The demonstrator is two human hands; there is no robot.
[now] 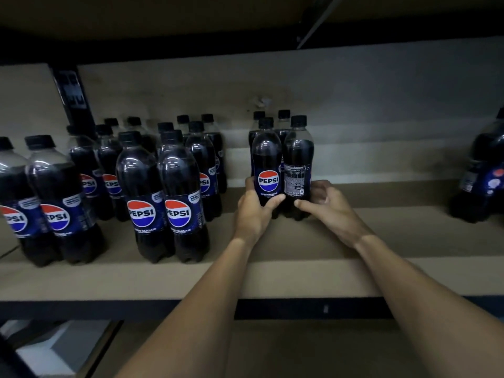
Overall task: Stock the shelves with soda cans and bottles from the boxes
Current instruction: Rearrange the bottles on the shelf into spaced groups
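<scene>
2 Pepsi Zero Sugar bottles stand upright and touching, side by side, approx. mid-shelf. The logo bottle [267, 170], on the left, is gripped low by the left hand [253, 211], thumb across the front, fingers wrapped behind. The back-label bottle [298, 165], on the right, is cupped by the right hand [327, 205], thumb on its front near the base, fingers curled at its far side. 2 more bottles [283, 124] stand just behind. The shelf [300, 274] is a tan board w/ a dark front edge. A bigger group of bottles [174, 203] stands in rows to the left. 1 far-right bottle [482, 175] stands well apart.
</scene>
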